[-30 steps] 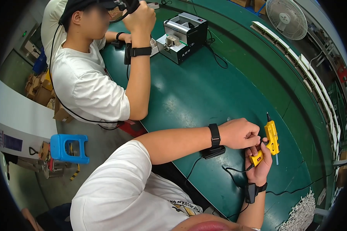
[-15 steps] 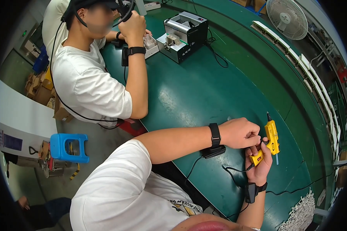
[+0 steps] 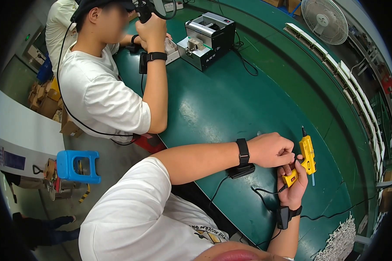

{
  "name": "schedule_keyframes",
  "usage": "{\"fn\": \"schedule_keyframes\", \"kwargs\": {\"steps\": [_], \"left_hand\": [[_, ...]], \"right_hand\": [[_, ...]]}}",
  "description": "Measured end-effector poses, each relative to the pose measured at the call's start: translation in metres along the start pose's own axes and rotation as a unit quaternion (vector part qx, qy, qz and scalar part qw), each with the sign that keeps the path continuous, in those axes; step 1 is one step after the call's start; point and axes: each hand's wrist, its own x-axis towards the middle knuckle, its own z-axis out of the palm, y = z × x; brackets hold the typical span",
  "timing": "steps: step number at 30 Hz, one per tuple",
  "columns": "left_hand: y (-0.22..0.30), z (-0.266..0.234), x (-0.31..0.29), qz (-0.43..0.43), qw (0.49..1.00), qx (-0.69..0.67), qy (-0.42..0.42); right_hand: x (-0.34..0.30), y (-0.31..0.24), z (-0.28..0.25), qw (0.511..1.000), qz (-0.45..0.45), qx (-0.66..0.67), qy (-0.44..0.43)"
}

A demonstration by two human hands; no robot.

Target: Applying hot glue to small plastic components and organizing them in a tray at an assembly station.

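My right hand is wrapped round the handle of a yellow hot glue gun. The gun's dark nozzle points away from me, and a pale glue stick pokes out of its rear. Close by, my left hand is closed, its fingertips pinched together just beside the gun's black trigger and the right hand's fingers. Whatever those fingertips hold, if anything, is hidden. Both hands are over the green tabletop, and a black cable runs from the gun's handle.
Beside me on the left, a person in white works at the same table, near a black-and-silver machine. A pile of small white pieces lies at the near right. A fan stands at the far right; a blue stool is on the floor.
My hands and the glue gun have kept their place. The co-worker's raised hand and head have shifted slightly. Another person at the lower left has moved.
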Motion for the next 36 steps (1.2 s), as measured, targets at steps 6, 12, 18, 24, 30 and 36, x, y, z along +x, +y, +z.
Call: {"fn": "schedule_keyframes", "kwargs": {"steps": [6,12,18,24,30,36], "left_hand": [[0.0009,-0.0005,0.0003,-0.002,1.0,0.004,-0.001],[0.0006,-0.0006,0.0005,-0.004,1.0,0.005,-0.001],[0.0023,-0.0004,0.001,-0.003,1.0,0.007,-0.001],[0.0008,0.0007,0.0008,-0.003,1.0,0.007,0.001],[0.0044,0.0006,0.0005,-0.004,1.0,0.009,-0.001],[0.0026,-0.002,-0.0009,-0.001,1.0,0.006,0.016]], "right_hand": [[-0.001,-0.0005,0.002,1.0,0.0,0.0,0.004],[-0.0009,-0.001,0.0033,1.0,0.0,0.0,0.004],[-0.0009,-0.0018,0.0023,1.0,0.001,0.0,0.005],[-0.0007,-0.0009,0.0017,1.0,-0.001,-0.001,0.004],[-0.0022,-0.0018,0.0001,1.0,0.0,0.0,0.006],[0.0008,0.0001,0.001,1.0,0.005,0.006,-0.001]]}}
